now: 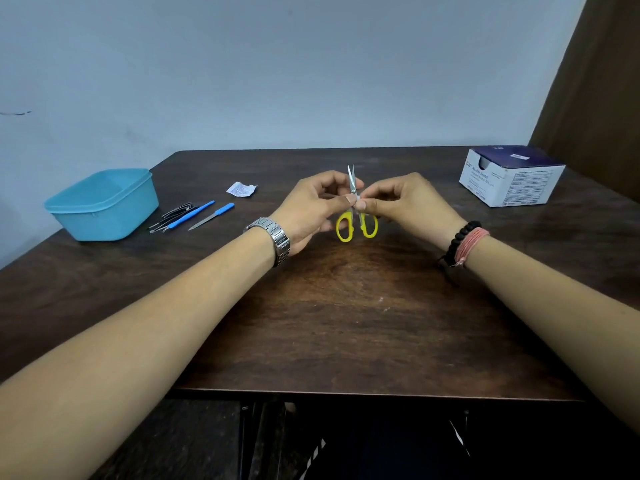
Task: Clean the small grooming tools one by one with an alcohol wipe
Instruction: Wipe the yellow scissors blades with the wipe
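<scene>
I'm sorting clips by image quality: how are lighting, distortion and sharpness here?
Head view: soft, even light with faint shadows; wide-angle bending curves the table edges and stretches the forearms; the scissors between the left hand and right hand look fairly sharp; print on the swab box is too soft to read fully.

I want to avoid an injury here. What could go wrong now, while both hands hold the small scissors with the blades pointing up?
1. The yellow-handled scissors are pinched near the pivot by the left hand and right hand; the slightly open blades could nick fingertips.
2. Nothing grips the handle loops, so the scissors might slip onto the dark wooden table.
3. I cannot see a wipe clearly; bare fingers may be rubbing metal.
</scene>
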Motion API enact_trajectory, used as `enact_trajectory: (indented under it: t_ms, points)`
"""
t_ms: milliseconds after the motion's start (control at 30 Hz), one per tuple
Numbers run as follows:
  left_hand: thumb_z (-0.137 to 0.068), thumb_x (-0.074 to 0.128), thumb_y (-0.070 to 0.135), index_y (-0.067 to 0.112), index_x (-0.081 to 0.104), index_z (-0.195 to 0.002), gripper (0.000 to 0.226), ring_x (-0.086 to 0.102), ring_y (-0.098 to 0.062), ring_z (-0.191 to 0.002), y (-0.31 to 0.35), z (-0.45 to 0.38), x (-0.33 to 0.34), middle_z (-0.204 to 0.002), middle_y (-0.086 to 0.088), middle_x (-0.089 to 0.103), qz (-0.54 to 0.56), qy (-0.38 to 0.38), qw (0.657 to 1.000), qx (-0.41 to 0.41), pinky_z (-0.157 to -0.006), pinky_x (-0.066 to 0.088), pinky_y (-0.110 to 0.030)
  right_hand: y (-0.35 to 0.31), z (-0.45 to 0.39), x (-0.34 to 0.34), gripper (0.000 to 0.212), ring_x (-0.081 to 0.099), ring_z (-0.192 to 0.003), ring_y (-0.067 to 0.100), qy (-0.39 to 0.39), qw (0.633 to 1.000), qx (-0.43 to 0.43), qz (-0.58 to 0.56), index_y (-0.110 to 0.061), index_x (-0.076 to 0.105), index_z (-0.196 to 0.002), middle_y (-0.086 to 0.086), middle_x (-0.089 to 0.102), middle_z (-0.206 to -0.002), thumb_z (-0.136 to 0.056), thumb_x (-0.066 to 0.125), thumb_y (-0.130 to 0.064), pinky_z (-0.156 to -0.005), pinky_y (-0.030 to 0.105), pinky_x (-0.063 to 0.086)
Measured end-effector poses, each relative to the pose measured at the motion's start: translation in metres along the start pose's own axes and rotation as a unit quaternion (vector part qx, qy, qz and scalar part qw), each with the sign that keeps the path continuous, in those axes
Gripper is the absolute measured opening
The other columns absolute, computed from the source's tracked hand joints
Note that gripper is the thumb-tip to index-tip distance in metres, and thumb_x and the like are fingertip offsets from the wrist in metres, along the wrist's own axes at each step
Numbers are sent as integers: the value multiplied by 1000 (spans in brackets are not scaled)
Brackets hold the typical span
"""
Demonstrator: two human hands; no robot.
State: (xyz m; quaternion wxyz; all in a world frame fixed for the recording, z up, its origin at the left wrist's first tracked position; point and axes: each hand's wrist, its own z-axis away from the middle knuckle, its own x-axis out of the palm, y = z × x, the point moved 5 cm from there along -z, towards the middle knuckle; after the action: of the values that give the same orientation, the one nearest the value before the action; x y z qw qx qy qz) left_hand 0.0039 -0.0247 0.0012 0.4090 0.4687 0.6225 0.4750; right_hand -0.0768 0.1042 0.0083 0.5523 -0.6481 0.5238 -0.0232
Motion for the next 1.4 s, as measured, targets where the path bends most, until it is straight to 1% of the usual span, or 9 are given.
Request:
enact_trajectory:
  t_ms: [167, 333, 600, 700, 800, 933, 1133, 1300, 1400]
  points:
    - [-91, 62, 4, 16, 67, -100, 15, 62, -23, -78, 2, 0, 0, -86, -1, 55, -5, 6, 1000, 2, -62, 51, -28, 3, -1, 1, 7, 54, -70, 10, -8, 998, 12, -53, -16, 74, -80, -1, 67, -71, -85, 75, -22, -70, 32, 46]
    - [-92, 61, 5, 17, 67, -101, 17, 62, -20, -75, 2, 2, 1, -89, -2, 56, -9, -7, 1000, 4, -60, 52, -24, 7, -1, 4, 7, 55, -73, 14, -16, 993, 39, -107, -12, 73, -80, 7, 66, -76, -84, 75, -18, -70, 31, 47]
    - [-91, 61, 4, 13, 67, -106, 19, 64, -14, -75, 3, 2, 2, -89, 0, 58, -14, -18, 1000, 6, -67, 57, -26, 8, 1, 8, 7, 57, -65, 3, -60, 989, 59, -121, -14, 73, -83, -7, 71, -71, -88, 70, -16, -66, 23, 46]
    - [-91, 61, 4, 13, 68, -105, 18, 63, -16, -81, 2, 0, 1, -89, 0, 61, -22, -16, 1000, 1, -78, 58, -33, 8, 1, 7, 10, 54, -70, 11, -59, 988, 64, -128, -12, 73, -81, 4, 70, -77, -87, 72, -19, -67, 26, 44]
    - [-92, 61, 6, 15, 68, -102, 16, 64, -16, -83, 1, 0, 1, -99, -4, 66, -38, -15, 999, -7, -75, 58, -31, 7, 2, 7, 18, 54, -77, 20, -57, 990, 69, -112, -2, 73, -87, 23, 70, -90, -85, 74, -20, -76, 34, 44]
    - [-92, 62, 11, 17, 69, -102, 13, 66, -13, -76, 1, 1, 1, -99, -3, 70, -58, -11, 998, -5, -70, 58, -29, 8, 2, 5, 8, 61, -78, 15, -56, 989, 70, -115, -10, 76, -84, 12, 73, -88, -83, 76, -19, -79, 32, 50]
    - [-92, 63, 13, 19, 71, -97, 11, 61, -17, -70, 1, 0, -1, -111, -16, 68, -62, 2, 998, -12, -59, 53, -20, 8, 2, 6, 10, 58, -61, 3, -57, 985, 89, -139, -10, 72, -80, -5, 69, -68, -85, 74, -19, -59, 19, 46]
    - [-92, 63, 15, 13, 71, -106, 16, 57, -10, -53, 2, -2, -7, -79, 2, 61, -81, 25, 996, -21, -65, 58, -27, 10, 2, -1, 8, 57, -59, 5, -31, 985, 99, -136, -14, 72, -81, -5, 67, -65, -88, 70, -17, -59, 19, 48]
    - [-92, 62, 14, 15, 70, -103, 13, 56, -15, -54, 2, -1, -12, -76, 1, 54, -70, 43, 996, -27, -62, 55, -25, 10, 2, -4, 5, 55, -56, 0, -20, 991, 84, -103, -13, 74, -87, -10, 64, -61, -87, 72, -18, -57, 15, 47]
